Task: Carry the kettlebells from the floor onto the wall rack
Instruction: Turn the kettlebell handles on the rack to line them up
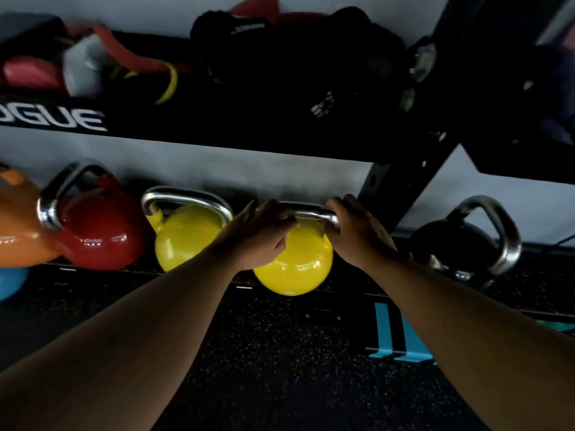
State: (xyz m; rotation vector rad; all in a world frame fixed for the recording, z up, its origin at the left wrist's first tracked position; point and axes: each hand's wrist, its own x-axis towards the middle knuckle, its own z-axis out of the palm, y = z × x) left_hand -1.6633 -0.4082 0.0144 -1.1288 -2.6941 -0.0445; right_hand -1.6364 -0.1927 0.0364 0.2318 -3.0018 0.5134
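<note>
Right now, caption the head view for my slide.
Both hands, left hand and right hand, grip a yellow kettlebell at the rack's lower shelf.

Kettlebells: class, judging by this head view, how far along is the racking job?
Done: the orange kettlebell, red kettlebell and first yellow kettlebell sit on the rack shelf. In hand: both hands grip the second yellow kettlebell. Left: none visible on the floor.

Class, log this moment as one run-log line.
hands: left hand and right hand on steel handle | object: glossy yellow kettlebell | place: black wall rack, beside second yellow kettlebell
</note>
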